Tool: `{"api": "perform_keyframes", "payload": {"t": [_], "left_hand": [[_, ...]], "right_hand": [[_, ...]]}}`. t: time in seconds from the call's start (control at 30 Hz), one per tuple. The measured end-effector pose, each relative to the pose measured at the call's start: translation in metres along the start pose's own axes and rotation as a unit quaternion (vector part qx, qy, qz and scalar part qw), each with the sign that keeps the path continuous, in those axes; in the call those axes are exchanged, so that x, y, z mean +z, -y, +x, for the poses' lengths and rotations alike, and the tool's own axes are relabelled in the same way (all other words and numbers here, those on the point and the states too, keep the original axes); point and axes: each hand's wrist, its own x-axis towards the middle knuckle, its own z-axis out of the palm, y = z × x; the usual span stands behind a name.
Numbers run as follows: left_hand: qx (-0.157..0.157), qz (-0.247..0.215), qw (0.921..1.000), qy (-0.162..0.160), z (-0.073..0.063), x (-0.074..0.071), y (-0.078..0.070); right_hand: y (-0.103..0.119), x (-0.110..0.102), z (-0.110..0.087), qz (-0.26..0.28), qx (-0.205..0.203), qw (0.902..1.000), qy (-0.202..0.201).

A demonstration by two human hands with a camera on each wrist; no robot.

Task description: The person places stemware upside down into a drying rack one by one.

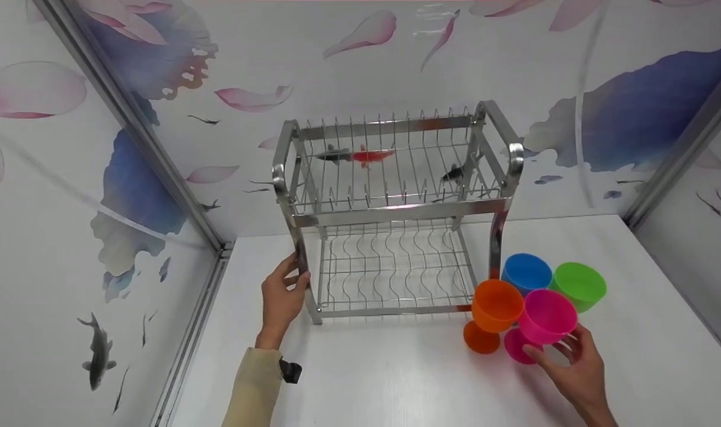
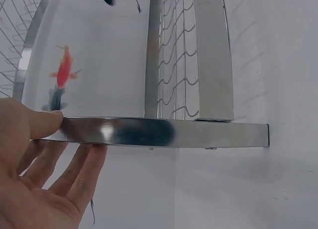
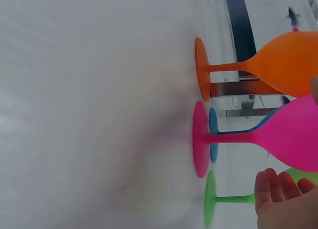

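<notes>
A two-tier metal dish rack (image 1: pixel 402 210) stands on the white table. My left hand (image 1: pixel 283 302) grips its left front post (image 2: pixel 124 131), thumb on one side and fingers on the other. Beside the rack's right front corner, four plastic goblets stand upright close together: orange (image 1: pixel 497 305), pink (image 1: pixel 547 317), blue (image 1: pixel 526 273) and green (image 1: pixel 580 286). My right hand (image 1: pixel 577 367) is at the pink goblet, its thumb and loosely bent fingers spread on either side of the bowl. In the right wrist view, the fingertips look slightly apart from the bowl.
White panels with petals, blue leaves and painted fish enclose the table (image 1: pixel 384 379) at the back and sides. Metal frame strips (image 1: pixel 135 130) run along the panel corners. The rack's upper tier (image 1: pixel 390 172) has upright wire dividers; wavy wires form the lower shelf (image 1: pixel 390 267).
</notes>
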Motion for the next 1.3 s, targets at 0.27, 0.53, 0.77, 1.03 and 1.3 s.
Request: {"api": "perform_keyframes", "payload": {"t": [0.27, 0.53, 0.77, 1.03, 1.3], "left_hand": [[-0.012, -0.003, 0.9999, -0.002, 0.000, -0.004, 0.000], [-0.027, -0.006, 0.9996, -0.005, 0.001, -0.002, -0.002], [-0.026, 0.003, 0.9996, -0.008, 0.000, -0.002, -0.002], [-0.021, 0.007, 0.9997, -0.011, 0.000, -0.002, -0.003], [-0.018, 0.012, 0.9997, -0.007, 0.000, -0.003, -0.004]], "right_hand": [[-0.009, 0.015, 0.011, 0.039, 0.014, 0.9989, 0.022], [-0.010, 0.019, 0.013, 0.044, 0.000, 0.9990, 0.012], [-0.008, 0.020, 0.015, 0.050, 0.000, 0.9985, 0.020], [0.001, 0.014, 0.011, 0.057, 0.006, 0.9983, 0.012], [0.024, 0.000, 0.004, 0.072, -0.051, 0.9958, -0.026]]}}
